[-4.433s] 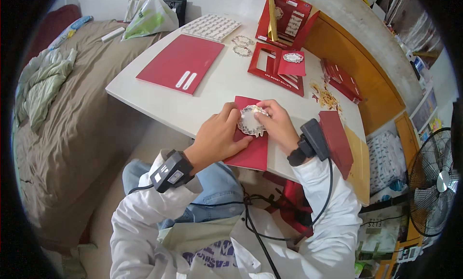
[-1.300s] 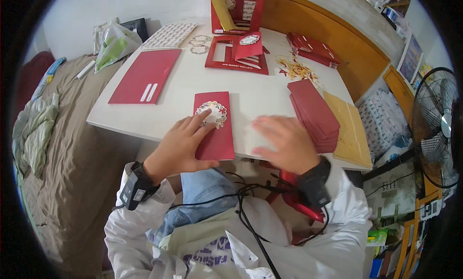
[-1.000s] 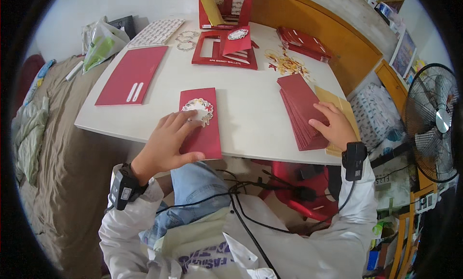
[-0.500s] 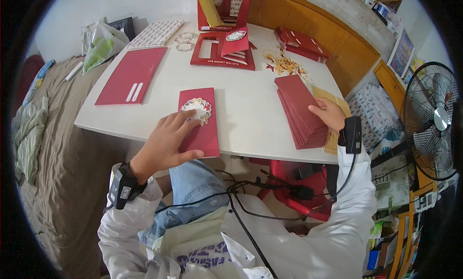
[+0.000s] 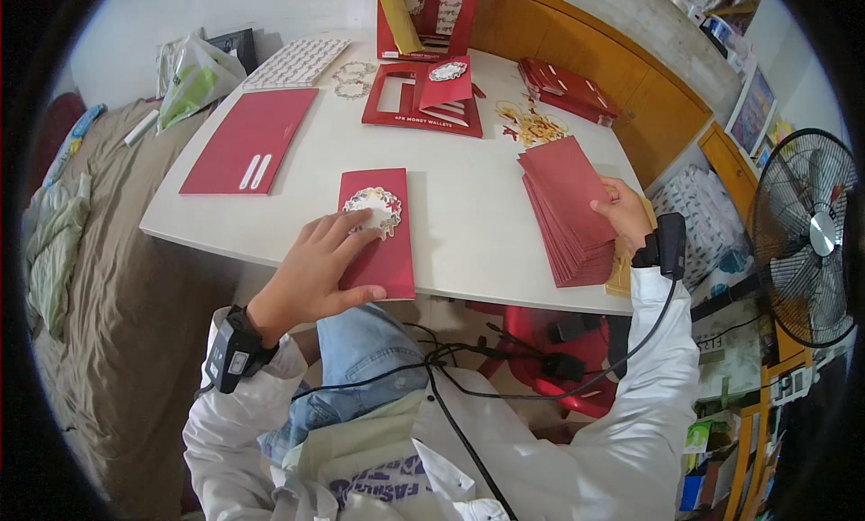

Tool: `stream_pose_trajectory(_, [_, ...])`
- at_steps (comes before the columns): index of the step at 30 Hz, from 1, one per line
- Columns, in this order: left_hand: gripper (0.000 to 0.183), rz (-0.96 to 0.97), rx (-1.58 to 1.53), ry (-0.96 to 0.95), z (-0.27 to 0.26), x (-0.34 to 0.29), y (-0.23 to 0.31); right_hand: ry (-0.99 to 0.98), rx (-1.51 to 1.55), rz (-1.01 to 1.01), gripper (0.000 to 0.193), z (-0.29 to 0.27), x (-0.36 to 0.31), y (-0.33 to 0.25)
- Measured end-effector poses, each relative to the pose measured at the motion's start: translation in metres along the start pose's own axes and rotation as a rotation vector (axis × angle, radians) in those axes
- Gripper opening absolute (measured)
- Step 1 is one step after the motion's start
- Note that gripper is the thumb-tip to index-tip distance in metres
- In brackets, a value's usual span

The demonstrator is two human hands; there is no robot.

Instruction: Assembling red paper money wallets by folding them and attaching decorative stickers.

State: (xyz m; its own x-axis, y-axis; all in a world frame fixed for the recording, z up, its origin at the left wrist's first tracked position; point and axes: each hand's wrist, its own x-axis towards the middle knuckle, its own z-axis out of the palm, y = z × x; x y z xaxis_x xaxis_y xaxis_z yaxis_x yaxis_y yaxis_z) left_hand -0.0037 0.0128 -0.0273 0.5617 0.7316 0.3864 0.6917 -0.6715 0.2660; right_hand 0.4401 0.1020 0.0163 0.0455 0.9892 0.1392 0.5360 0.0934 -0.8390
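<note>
A red folded card [image 5: 387,273] lies at the table's front edge, with a white wreath-shaped sticker [image 5: 386,205] on its face. My left hand [image 5: 315,264] rests on this card, fingers stretched out and fingertips on the sticker. To the right is a fanned stack of dark red envelopes [image 5: 559,242]. At the stack's right edge, my right hand [image 5: 628,216] pinches the top red envelope [image 5: 563,178] between thumb and fingers. Gold-coloured paper [image 5: 620,273] shows partly from under the stack.
At the back stands a red box [image 5: 455,21] behind a red cardboard frame [image 5: 396,120]. Small gold cut-outs [image 5: 536,124] lie beside red packets [image 5: 568,88]. A large red sheet [image 5: 248,142] and a patterned sticker sheet [image 5: 297,61] are left. A fan [image 5: 820,233] stands right.
My right hand has shifted the top envelope slightly up and left over the stack. My left hand stays on the card. The whole view has tilted a little.
</note>
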Motion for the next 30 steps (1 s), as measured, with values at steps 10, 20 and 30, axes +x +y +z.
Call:
stream_pose_trajectory(10, [0.071, -0.001, 0.012, 0.004, 0.002, 0.000, 0.000, -0.041, -0.046, 0.116, 0.043, -0.001, 0.006, 0.007])
stream_pose_trajectory(20, [0.070, 0.004, 0.025, 0.000, 0.002, -0.001, 0.000, 0.022, 0.140, 0.043, 0.042, -0.014, 0.010, 0.021])
stream_pose_trajectory(30, [0.079, 0.039, 0.052, -0.005, -0.007, -0.006, 0.004, -0.049, 0.433, -0.288, 0.043, 0.026, -0.037, -0.094])
